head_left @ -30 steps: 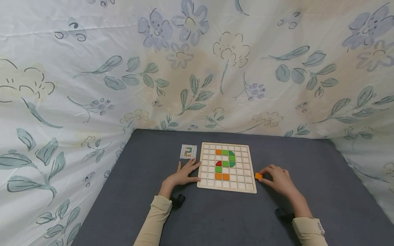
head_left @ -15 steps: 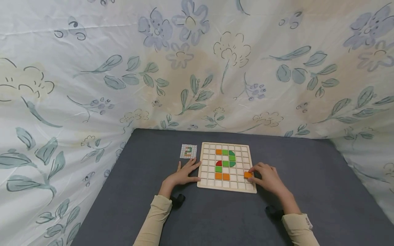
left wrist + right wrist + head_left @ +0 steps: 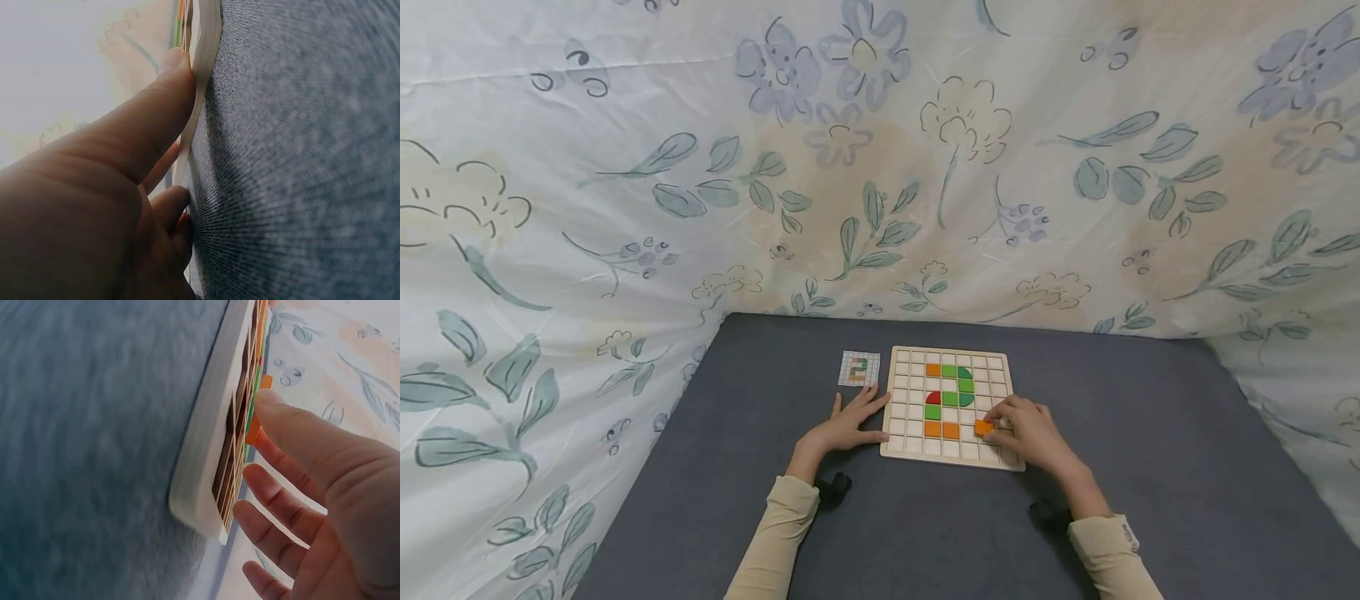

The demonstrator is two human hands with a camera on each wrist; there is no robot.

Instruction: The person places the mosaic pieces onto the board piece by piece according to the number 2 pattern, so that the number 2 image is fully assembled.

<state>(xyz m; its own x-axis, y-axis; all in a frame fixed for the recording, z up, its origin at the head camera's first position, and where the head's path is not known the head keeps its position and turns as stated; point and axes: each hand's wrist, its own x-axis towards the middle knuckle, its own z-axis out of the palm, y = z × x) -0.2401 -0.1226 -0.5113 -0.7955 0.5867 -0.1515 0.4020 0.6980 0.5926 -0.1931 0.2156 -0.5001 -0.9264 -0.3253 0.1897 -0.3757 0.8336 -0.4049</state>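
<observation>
A square wooden grid board [image 3: 910, 448] lies flat on the dark table, with orange, green and red tiles set in its cells. My right hand [image 3: 1033, 431] is over the board's right part and pinches an orange square tile [image 3: 982, 427] between thumb and forefinger. In the right wrist view the same orange tile [image 3: 253, 428] shows by the thumb tip, while the other fingers are spread. My left hand [image 3: 844, 427] rests at the board's left edge, thumb and fingers extended; its thumb [image 3: 159, 112] touches the board's side in the left wrist view.
A small paper card [image 3: 859, 368] with a printed coloured grid pattern lies left of the board, just beyond the left fingertips. The dark grey table [image 3: 940, 533] meets a flowered curtain [image 3: 880, 208] at the back and sides. Each wrist bears a black camera.
My right hand has carried the orange tile leftward from beside the board's right edge to over its cells. My left hand has stayed in place at the left edge.
</observation>
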